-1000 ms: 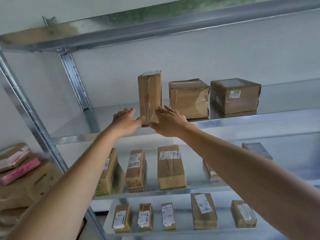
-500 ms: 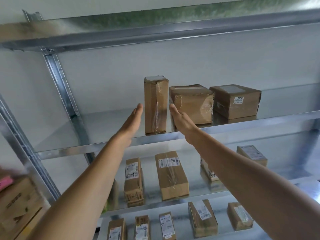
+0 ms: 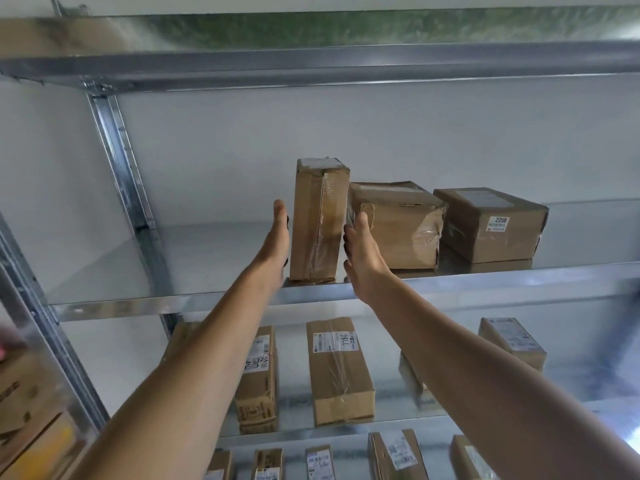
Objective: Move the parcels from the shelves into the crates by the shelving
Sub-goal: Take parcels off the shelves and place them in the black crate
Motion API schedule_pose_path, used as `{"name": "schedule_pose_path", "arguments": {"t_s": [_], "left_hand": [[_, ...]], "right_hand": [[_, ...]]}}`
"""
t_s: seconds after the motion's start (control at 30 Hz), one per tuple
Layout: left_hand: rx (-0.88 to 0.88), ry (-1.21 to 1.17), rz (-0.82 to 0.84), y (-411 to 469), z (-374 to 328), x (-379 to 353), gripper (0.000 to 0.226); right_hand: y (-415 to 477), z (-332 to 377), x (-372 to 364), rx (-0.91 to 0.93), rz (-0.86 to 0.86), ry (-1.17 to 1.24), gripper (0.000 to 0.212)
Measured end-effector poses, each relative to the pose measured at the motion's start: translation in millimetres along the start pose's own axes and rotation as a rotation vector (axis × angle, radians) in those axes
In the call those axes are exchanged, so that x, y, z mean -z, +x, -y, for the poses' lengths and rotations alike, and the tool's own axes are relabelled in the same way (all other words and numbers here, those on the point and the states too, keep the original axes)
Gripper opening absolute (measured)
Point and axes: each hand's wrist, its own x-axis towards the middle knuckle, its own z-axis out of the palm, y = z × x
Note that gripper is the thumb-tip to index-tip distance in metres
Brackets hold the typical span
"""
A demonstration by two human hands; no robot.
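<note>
Standing on end near the front edge of the upper shelf (image 3: pixel 485 282), the tall parcel (image 3: pixel 320 220) has its long axis vertical, a taped corner edge toward the camera and its white-patched end up. Hands: left hand (image 3: pixel 277 242) and right hand (image 3: pixel 360 252) flank it, fingers straight, palms inward; contact cannot be confirmed. Risk: flat palms may slip on glossy tape, or the parcel may tip forward off the lip. Risk: the right hand may drag the crumpled parcel (image 3: pixel 398 226) just beside it.
</note>
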Motion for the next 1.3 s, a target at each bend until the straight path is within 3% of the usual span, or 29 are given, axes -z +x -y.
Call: {"name": "schedule_pose_path", "arguments": {"t_s": [0.37, 0.6, 1.0, 1.3], "left_hand": [[0.039, -0.117, -0.036, 18.9, 0.3, -2.9, 0.089], [0.088, -0.158, -0.018, 11.2, 3.2, -7.6, 0.087], [0.016, -0.186, -0.080, -31.8, 14.9, -0.2, 0.079], [-0.031, -0.195, -0.098, -78.6, 21.1, 10.3, 0.072]], "right_hand": [[30.5, 2.7, -18.9, 0.006, -0.026, 0.183, 0.062], [31.0, -5.5, -24.9, -0.015, -0.022, 0.192, 0.068], [-28.0, -5.7, -33.4, 0.072, 0.046, 0.177, 0.051], [-75.9, -12.1, -48.4, 0.099, 0.005, 0.097, 0.046]]}}
